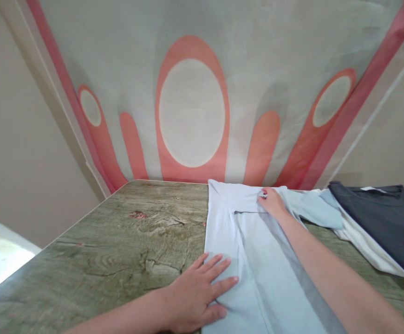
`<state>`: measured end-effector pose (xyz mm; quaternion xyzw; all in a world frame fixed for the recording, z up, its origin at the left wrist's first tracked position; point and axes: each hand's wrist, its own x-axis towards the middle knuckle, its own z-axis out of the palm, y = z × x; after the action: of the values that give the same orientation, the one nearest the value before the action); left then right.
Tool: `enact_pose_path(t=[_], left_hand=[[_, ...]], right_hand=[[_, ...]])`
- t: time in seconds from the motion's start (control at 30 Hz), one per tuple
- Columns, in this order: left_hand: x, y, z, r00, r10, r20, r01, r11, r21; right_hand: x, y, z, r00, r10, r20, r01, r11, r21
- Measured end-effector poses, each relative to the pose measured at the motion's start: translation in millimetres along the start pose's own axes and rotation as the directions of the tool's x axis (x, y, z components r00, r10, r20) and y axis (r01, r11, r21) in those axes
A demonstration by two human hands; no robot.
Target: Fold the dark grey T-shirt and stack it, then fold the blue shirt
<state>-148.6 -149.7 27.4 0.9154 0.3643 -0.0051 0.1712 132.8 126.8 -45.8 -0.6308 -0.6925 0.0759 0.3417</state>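
A pale blue shirt (271,260) lies on the wood-grain table, its left side folded over toward the middle. One short sleeve (322,209) sticks out to the right. My left hand (202,292) rests flat on the folded left edge, fingers spread. Farther back, my right hand (272,200) pinches the shirt's fabric near its far edge, thumb and finger closed together. The right forearm passes over the right side of the shirt and hides part of it.
To the right sits a pile of folded clothes, a dark grey shirt (379,222) over a white garment (360,248). The table (128,255) meets a wall hanging (191,171) with orange-pink shapes at its far edge. A plain wall (31,116) stands at left.
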Motion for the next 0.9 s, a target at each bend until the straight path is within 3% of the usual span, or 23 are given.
enact_pose_path(t=[0.1, 0.17, 0.23, 0.37, 0.5, 0.63, 0.77, 0.9], left_hand=[[-10, 9, 1, 0.999, -0.017, -0.027, 0.016, 1.000, -0.017], [-7, 11, -3, 0.998, -0.015, -0.065, 0.014, 1.000, -0.022], [6, 8, -9, 0.991, -0.033, -0.130, 0.031, 0.999, -0.020], [64, -20, -23, 0.929, -0.166, -0.331, 0.165, 0.986, -0.031], [133, -50, -24, 0.839, -0.372, -0.396, 0.358, 0.927, -0.112], [173, -61, -17, 0.804, -0.459, -0.377, 0.372, 0.884, -0.282], [170, -65, -21, 0.803, -0.470, -0.366, 0.341, 0.867, -0.365], [121, -68, -42, 0.794, -0.496, -0.351, 0.316, 0.830, -0.459]], right_hand=[[-14, -12, -10, 0.999, -0.045, 0.004, 0.045, 0.998, -0.041], [-35, -22, -19, 0.983, -0.145, 0.109, 0.146, 0.989, -0.006], [-66, -34, -29, 0.933, -0.265, 0.243, 0.248, 0.964, 0.098], [-138, -60, -54, 0.822, -0.460, 0.336, 0.396, 0.886, 0.243], [-185, -74, -69, 0.797, -0.508, 0.327, 0.446, 0.860, 0.250], [-194, -73, -72, 0.790, -0.539, 0.294, 0.487, 0.841, 0.235], [-190, -72, -74, 0.780, -0.552, 0.294, 0.498, 0.832, 0.243], [-189, -74, -77, 0.781, -0.559, 0.279, 0.504, 0.827, 0.248]])
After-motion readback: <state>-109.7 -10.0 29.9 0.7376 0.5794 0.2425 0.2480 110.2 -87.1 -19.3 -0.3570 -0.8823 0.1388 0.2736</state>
